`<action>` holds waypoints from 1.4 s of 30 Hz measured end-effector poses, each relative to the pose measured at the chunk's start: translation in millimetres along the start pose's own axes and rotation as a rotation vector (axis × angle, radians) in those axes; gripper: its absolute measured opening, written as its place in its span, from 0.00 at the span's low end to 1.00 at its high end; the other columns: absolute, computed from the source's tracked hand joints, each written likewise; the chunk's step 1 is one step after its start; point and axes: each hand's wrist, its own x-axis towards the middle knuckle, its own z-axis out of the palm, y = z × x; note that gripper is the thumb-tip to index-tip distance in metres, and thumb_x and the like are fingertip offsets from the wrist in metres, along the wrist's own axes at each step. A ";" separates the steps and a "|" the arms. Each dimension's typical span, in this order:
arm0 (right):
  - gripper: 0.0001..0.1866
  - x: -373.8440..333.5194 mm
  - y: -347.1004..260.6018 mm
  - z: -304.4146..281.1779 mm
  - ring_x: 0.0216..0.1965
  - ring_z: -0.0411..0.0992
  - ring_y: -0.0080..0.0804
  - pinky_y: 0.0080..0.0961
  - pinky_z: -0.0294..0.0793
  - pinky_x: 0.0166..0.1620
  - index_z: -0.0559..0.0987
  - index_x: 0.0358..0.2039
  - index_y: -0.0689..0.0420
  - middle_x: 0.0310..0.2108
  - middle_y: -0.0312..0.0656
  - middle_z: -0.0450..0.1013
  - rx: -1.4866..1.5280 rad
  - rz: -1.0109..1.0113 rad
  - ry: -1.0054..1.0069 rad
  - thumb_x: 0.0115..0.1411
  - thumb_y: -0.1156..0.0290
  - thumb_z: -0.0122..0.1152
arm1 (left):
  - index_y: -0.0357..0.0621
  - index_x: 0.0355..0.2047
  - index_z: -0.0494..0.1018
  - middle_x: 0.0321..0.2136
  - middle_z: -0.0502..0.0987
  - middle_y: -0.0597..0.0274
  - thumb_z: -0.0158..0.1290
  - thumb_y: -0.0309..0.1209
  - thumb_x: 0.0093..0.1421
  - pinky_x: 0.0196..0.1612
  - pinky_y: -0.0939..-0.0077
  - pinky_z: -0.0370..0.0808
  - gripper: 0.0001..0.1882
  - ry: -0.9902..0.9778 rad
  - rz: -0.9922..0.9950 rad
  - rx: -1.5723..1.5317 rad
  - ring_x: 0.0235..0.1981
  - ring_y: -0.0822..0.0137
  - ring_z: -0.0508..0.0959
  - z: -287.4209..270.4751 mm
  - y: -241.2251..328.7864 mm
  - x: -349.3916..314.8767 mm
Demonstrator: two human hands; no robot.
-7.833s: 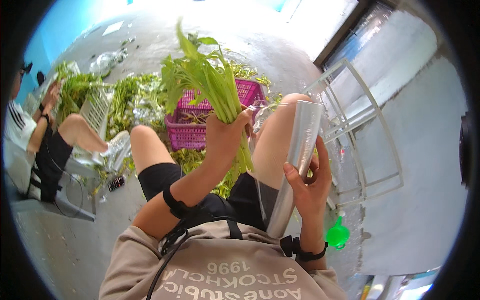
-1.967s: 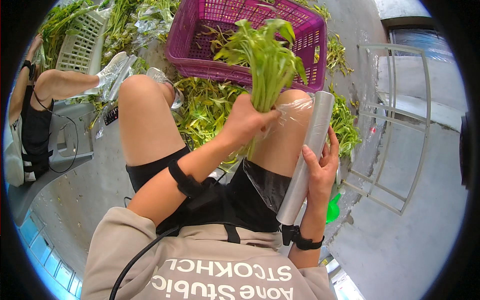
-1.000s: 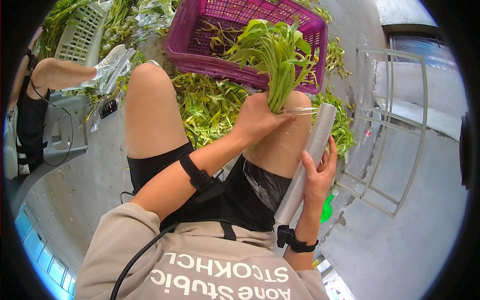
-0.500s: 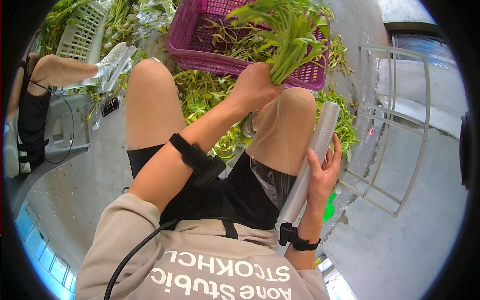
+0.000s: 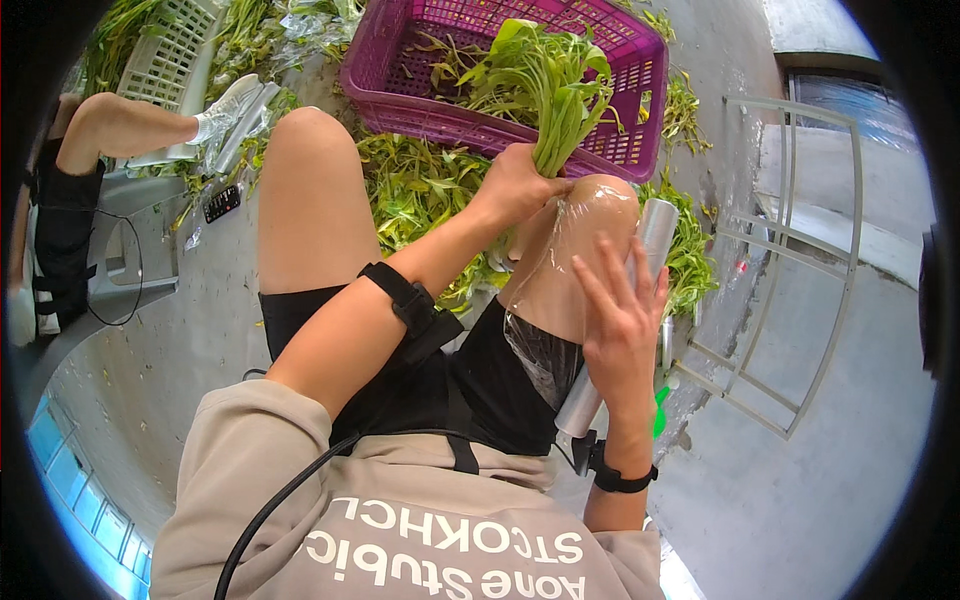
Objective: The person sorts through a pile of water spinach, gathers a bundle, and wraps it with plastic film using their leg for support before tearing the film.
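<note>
My left hand (image 5: pixel 520 186) is closed around the stems of a bunch of leafy greens (image 5: pixel 565 115), just above my right knee. The bunch's leaves point away from me, over the rim of a purple plastic crate (image 5: pixel 440 118). Along the outer side of my right thigh leans a roll of clear plastic film (image 5: pixel 656 236). A thin sheet of plastic film (image 5: pixel 545 275) stretches from the roll across my thigh and knee. My right hand (image 5: pixel 622 335) lies over the roll with its fingers straight and spread, covering the roll's middle.
Loose greens (image 5: pixel 415 185) are heaped on the floor between my legs and beside the crate. At upper left stand a white crate (image 5: pixel 168 55) and another person's leg (image 5: pixel 130 125). A black remote-like object (image 5: pixel 222 204) lies nearby. A metal frame (image 5: pixel 790 270) stands on the right.
The greens have come down and lean less to the right, still in my left hand. My right hand has shifted from the roll's outer side to lie across its top, fingers spread.
</note>
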 end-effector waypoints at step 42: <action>0.22 3.5 10.6 18.8 0.49 0.70 0.54 0.49 0.64 0.54 0.80 0.43 0.57 0.45 0.49 0.75 0.260 -0.102 0.170 0.47 0.65 0.69 | 0.38 0.40 0.77 0.31 0.80 0.48 0.64 0.24 0.53 0.37 0.62 0.76 0.14 -0.381 -0.011 0.185 0.34 0.47 0.80 7.5 52.0 -180.9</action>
